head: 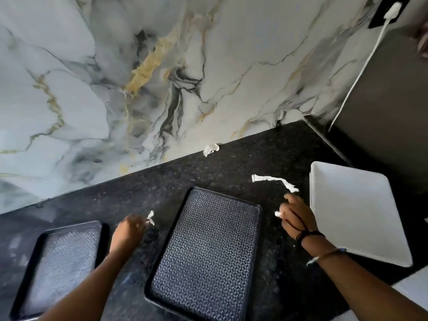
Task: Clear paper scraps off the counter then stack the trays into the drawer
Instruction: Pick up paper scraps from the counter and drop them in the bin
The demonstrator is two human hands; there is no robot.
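Note:
Three trays lie on the black granite counter point(231, 163): a dark patterned tray point(203, 256) in the middle, a second dark tray point(60, 260) at the left, and a white tray point(354, 209) at the right. My left hand point(128, 231), between the two dark trays, pinches a small paper scrap point(150, 217). To the right of the middle tray, my right hand point(296, 214) holds a small white scrap point(277, 213), with its fingertips touching the end of a long torn paper strip point(273, 180). A crumpled scrap point(210, 149) lies against the wall.
A marble-patterned wall point(139, 77) rises behind the counter. A dark appliance point(389, 93) stands at the right with a white cable point(361, 72) running down from a plug. The drawer is not in view.

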